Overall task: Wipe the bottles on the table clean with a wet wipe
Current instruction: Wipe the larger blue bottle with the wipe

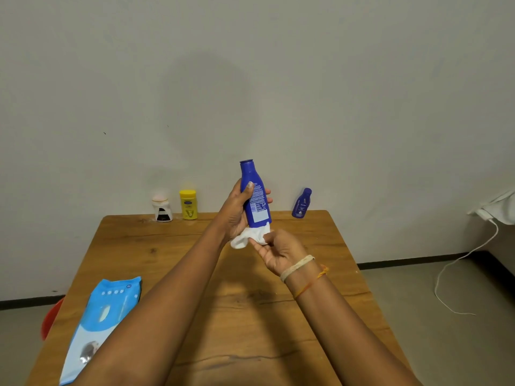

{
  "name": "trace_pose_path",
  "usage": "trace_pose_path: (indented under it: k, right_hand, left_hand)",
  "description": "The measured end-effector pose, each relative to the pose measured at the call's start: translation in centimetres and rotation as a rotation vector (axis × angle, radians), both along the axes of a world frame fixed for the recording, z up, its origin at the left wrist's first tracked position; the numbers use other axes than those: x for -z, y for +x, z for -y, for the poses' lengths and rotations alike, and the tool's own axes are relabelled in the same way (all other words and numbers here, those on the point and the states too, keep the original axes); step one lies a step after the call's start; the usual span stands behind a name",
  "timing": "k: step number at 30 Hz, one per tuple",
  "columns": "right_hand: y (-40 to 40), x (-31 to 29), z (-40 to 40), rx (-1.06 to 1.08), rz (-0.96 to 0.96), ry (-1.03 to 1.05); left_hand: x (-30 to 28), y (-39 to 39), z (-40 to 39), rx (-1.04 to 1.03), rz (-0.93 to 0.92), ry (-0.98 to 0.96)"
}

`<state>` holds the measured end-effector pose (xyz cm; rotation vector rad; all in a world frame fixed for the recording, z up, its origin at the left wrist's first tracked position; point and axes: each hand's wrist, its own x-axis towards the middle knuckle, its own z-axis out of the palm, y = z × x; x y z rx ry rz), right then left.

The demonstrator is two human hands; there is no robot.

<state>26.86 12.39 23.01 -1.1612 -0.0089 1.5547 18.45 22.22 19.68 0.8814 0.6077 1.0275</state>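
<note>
The left hand (237, 213) is curled round the middle of the big blue bottle (255, 193), thumb across its printed label, holding it upright in the air above the far half of the table (250, 302). Just under the bottle's base the right hand (278, 249) pinches a bunched white wet wipe (250, 236) between fingertips and thumb, pressing it up against the bottom edge of the bottle.

So the wiping is at the base of this one bottle; whether its sides are already done I cannot tell. Three more stand along the table's far edge by the wall: a small blue bottle (301, 203) to the right of the held one, a yellow bottle (188, 204) and a white jar with a pale lid (161, 209) to its left. They look untouched, so I'd judge most of the job remains.

Those three sit close to the back rim, so reaching for them wants care. The wipes packet (97, 324) lies at the table's near left corner, overhanging slightly. Between it and the held bottle the wood offers ample room to set things down.
</note>
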Motion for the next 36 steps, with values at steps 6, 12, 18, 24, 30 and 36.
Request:
trace_pose_path:
  k: [6, 12, 18, 24, 30, 36]
  right_hand:
    - [3.5, -1.2, -2.1, 0.2, 0.256, 0.217]
    - [3.5, -3.4, -4.5, 0.049, 0.898, 0.554]
    - [4.3, -3.9, -6.0, -0.28, 1.05, 0.621]
    - [5.4, -2.5, -5.3, -0.322, 1.687, 0.854]
    - [6.4, -0.8, -5.0, 0.024, 1.561, 0.741]
    - [5.4, -1.6, -4.6, -0.024, 1.616, 0.876]
  left_hand:
    - [0.6, -0.9, 0.8, 0.075, -0.005, -0.041]
    - [-0.1, 0.1, 1.9, 0.199, -0.166, 0.051]
    - [-0.6, -0.5, 1.9, 0.265, -0.184, 0.044]
    - [0.1, -0.9, 1.6, 0.269, -0.25, 0.069]
    - [0.8, -0.9, 1.8, 0.207, -0.316, 0.145]
    - [0.6, -0.3, 1.2, 0.135, -0.348, 0.216]
